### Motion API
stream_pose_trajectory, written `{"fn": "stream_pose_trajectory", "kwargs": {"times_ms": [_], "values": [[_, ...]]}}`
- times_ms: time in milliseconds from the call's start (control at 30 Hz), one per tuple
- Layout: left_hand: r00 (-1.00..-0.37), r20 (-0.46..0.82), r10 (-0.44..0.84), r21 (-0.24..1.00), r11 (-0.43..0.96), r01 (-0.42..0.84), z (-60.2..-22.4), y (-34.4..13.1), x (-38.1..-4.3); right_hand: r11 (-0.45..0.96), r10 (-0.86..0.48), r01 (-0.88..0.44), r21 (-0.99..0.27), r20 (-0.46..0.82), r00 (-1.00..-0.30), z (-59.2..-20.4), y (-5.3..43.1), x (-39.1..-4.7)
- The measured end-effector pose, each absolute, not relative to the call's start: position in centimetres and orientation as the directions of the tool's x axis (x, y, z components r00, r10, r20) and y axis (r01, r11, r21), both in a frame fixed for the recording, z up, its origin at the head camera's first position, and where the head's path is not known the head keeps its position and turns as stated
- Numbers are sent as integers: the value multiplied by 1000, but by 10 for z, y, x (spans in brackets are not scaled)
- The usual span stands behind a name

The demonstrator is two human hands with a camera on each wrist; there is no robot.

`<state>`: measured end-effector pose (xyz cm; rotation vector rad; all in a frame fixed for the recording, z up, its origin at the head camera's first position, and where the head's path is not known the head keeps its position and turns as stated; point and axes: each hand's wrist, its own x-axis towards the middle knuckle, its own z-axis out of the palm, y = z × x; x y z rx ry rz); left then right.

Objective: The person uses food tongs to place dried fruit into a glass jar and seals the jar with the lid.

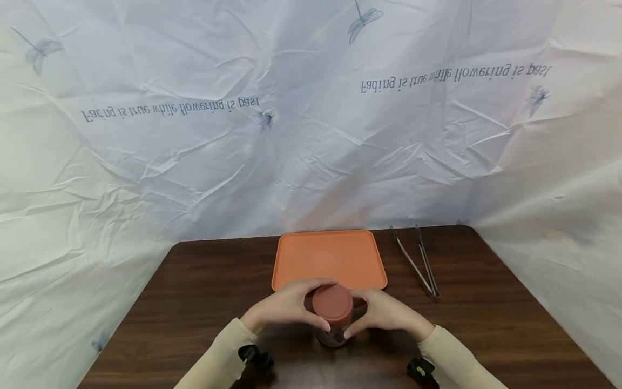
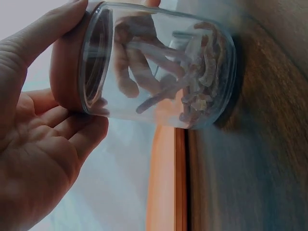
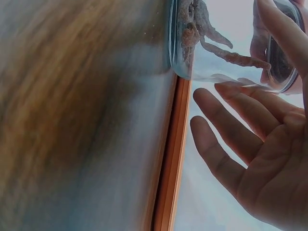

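A clear jar [image 1: 332, 339] with a reddish-brown lid [image 1: 332, 302] stands upright on the table in front of me. Through its wall in the left wrist view, several brown, knobbly, stick-like dried pieces [image 2: 209, 62] show, mostly near the bottom. My left hand [image 1: 291, 305] grips the lid, thumb on the near side and fingers round the far side. From the other side my right hand [image 1: 386, 312] holds the jar between thumb and fingers. Two of its fingers [image 3: 219, 154] stretch out away from the glass in the right wrist view.
Just behind the jar lies an orange tray [image 1: 330, 259]. Metal tongs [image 1: 434, 292] lie spread to the right of the tray. The dark wooden table [image 1: 218, 294] ends at a white printed sheet [image 1: 311, 162] hung behind and at both sides.
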<state>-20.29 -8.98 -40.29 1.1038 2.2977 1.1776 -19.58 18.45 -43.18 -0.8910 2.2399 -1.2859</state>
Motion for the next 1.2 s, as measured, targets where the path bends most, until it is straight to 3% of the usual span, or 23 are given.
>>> {"fn": "stream_pose_trajectory", "kwargs": {"times_ms": [600, 900, 1067, 1200], "values": [[-662, 60, 747, 818, 343, 462, -409, -91, -197, 356, -716, -307, -882, -46, -697, -431, 183, -195], [-653, 70, 755, 793, 355, 496, -408, -90, -196, 397, -730, -377, -837, -39, -682, -427, 189, -193], [-712, 83, 697, 755, 422, 501, -397, -96, -196, 415, -731, -404, -815, -35, -681, -412, 203, -195], [-771, 228, 595, 624, 518, 585, -380, -110, -198, 437, -652, -470, -767, 90, -753, -393, 220, -198]]}}
